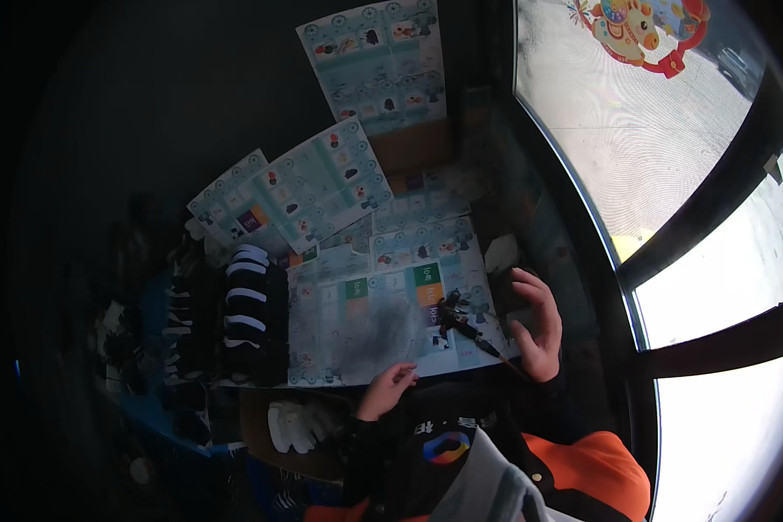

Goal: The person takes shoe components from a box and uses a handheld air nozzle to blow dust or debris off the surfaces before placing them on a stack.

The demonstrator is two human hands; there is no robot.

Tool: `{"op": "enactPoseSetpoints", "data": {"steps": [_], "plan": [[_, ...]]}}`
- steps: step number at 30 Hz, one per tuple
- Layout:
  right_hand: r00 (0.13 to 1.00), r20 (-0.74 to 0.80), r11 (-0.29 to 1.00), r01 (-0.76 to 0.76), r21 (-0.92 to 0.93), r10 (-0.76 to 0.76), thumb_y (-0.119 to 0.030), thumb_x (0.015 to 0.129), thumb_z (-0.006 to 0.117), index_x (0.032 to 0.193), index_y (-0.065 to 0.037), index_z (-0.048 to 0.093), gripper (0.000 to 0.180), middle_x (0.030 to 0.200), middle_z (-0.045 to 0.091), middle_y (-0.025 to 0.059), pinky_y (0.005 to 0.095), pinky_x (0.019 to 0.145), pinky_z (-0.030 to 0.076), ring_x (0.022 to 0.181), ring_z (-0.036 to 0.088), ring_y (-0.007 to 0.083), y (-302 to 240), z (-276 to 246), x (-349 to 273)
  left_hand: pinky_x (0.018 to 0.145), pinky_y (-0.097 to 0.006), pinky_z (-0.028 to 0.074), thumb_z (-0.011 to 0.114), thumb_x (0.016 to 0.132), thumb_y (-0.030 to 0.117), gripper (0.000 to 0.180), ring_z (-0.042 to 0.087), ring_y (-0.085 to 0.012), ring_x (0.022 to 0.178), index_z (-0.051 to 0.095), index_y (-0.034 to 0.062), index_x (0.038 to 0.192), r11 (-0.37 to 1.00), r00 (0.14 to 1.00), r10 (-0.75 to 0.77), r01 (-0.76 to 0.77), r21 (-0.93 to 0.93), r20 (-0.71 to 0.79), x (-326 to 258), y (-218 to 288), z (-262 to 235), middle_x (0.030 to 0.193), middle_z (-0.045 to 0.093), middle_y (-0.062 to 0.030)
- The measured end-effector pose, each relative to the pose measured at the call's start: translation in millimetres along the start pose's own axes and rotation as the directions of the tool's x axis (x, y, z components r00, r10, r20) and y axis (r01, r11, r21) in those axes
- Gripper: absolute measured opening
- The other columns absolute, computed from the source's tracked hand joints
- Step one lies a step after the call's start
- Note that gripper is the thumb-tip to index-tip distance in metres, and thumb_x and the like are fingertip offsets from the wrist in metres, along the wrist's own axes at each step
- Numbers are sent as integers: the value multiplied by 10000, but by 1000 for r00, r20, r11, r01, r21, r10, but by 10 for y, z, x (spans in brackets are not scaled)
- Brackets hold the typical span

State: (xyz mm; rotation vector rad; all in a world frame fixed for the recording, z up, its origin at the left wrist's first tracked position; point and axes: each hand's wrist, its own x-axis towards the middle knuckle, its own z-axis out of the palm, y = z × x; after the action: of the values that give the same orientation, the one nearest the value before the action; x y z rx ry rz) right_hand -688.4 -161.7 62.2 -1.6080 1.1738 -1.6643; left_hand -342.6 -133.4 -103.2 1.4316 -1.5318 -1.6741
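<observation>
Right by the person's body, the left hand (386,389) is down at the near edge of the printed sheets (383,304), fingers curled in and pinching at the paper's rim; whether anything small sits between the fingertips I cannot tell. A touch further out, the right hand (535,326) stands on its edge, fingers spread and loosely curved, gripping nothing, hovering just beside a small dark tool (461,324) with a thin tip that lies on the sheets between the two hands. So the tool is down on the paper, not in either hand.

By my reading the work is partway: a grey smudged patch (378,331) spreads over the middle of the near sheet, while the sheets beyond look clean. To the left, a stack of black pieces with white edges (245,313) sits in rows, looking sorted, and a white glove (297,426) lies unused near the lower edge. Further back, more printed sheets (322,187) fan out, one (378,61) lying well away at the far side. Off to the right, bright window glass (661,148) with a colourful sticker (639,30).
</observation>
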Motion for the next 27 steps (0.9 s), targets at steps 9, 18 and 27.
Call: {"op": "enactPoseSetpoints", "data": {"steps": [9,18,27], "plan": [[988,157,995,-14,102,-2,0,743,582,1284,12,592,541,1426,557,209,428,1150,360,1356,521,351,118,591,207,905,-285,524,560,1064,150,285,683,-155,977,603,-10,1295,997,985,-36,23,-80,-166,-444,-239,-324,1093,710,-103],[968,251,969,-60,241,-2,24,761,570,1286,31,578,525,1467,521,205,414,1175,323,1392,479,319,53,1107,273,838,-287,553,611,1029,161,262,725,-166,930,628,7,1241,1000,943,22,-19,12,-333,-810,-99,-544,1039,746,-96],[921,388,952,-93,292,-29,-61,794,599,1298,28,577,512,1450,530,202,421,1166,340,1376,481,298,-48,1768,435,806,-290,540,649,1006,166,270,707,-161,885,629,18,1231,997,832,-56,17,-76,-551,-1434,-453,-815,990,729,-85]]}}
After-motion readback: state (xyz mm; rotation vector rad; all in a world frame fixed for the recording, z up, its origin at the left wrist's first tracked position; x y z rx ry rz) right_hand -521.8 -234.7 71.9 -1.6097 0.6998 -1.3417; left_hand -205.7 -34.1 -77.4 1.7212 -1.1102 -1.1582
